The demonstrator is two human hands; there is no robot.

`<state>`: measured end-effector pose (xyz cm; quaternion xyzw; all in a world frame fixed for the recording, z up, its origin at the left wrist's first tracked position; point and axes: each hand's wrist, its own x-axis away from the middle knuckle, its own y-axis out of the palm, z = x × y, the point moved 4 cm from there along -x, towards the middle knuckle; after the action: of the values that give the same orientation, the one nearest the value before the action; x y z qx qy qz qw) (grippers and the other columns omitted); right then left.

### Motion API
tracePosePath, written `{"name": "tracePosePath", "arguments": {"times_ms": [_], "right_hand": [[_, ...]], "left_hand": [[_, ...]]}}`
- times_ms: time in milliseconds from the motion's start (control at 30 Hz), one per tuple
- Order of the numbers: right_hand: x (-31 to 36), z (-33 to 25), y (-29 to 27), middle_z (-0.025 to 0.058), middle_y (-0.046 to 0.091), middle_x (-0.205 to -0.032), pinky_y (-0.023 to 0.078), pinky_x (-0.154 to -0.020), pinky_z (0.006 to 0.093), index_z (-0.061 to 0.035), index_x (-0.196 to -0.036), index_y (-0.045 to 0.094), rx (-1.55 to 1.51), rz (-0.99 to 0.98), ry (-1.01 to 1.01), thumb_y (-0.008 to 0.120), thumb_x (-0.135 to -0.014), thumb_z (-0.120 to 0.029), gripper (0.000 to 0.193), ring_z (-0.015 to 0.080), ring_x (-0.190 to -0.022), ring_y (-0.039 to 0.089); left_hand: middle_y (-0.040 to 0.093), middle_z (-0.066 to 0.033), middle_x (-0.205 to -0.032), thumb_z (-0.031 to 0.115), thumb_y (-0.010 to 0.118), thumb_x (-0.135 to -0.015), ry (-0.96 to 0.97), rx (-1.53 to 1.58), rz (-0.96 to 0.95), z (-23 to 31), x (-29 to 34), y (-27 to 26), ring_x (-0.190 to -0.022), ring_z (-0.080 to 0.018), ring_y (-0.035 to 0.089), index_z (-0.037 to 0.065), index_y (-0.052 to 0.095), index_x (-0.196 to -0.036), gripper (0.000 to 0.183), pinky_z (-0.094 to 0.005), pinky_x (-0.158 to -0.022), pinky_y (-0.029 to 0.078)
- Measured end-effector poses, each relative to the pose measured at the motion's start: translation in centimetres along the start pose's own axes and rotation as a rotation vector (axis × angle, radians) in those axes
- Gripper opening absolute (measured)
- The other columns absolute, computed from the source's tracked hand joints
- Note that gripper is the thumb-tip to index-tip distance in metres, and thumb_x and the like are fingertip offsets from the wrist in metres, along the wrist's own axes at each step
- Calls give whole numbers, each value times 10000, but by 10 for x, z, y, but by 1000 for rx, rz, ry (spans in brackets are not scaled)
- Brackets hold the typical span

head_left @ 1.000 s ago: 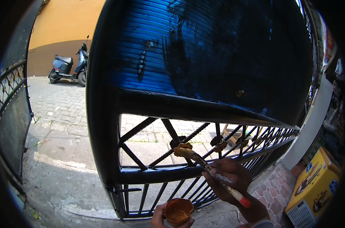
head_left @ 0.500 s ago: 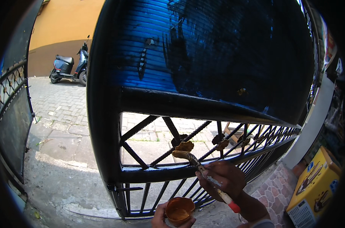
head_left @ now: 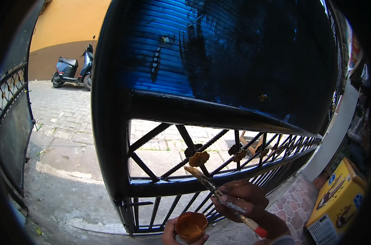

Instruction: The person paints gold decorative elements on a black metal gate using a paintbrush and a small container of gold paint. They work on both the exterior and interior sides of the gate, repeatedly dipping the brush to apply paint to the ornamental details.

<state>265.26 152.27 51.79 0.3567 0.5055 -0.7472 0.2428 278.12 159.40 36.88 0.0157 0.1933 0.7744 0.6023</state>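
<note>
Bottom centre: left hand (head_left: 172,233) cups a small paint cup (head_left: 190,226). Lower right: right hand (head_left: 244,200) pinches a paintbrush (head_left: 218,192), long axis running up-left, bristles just below the gold flower ornament (head_left: 199,158) on the black gate (head_left: 112,122). Right hand nearer. Scooter (head_left: 73,69) upper left.

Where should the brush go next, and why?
Probably up a little onto the flower ornament on the gate. The right hand holds the brush with its tip just below that gold flower, and the next flower looks only partly gold. The left hand holds the cup of gold paint close for dipping.
</note>
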Motion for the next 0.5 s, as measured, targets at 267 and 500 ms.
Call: {"name": "tracePosePath", "arguments": {"times_ms": [267,500], "right_hand": [[-6,5,-17,72,658,-964,625,-593,310,-114,-1108,647,192,191,-48,876,-717,-36,460,226,-802,714],[0,1,3,61,657,-976,616,-594,258,-128,-1057,697,34,-122,-19,836,-767,-102,323,197,-875,717]], "left_hand": [[666,-98,-1120,165,916,-721,52,-19,12,4,0,-4,-1049,-205,654,18,608,-1215,600,-342,-920,512],[666,-97,-1124,155,916,-716,-4,-43,-2,-1,1,-2,-1058,-204,652,16,606,-1217,605,-343,-929,512]]}}
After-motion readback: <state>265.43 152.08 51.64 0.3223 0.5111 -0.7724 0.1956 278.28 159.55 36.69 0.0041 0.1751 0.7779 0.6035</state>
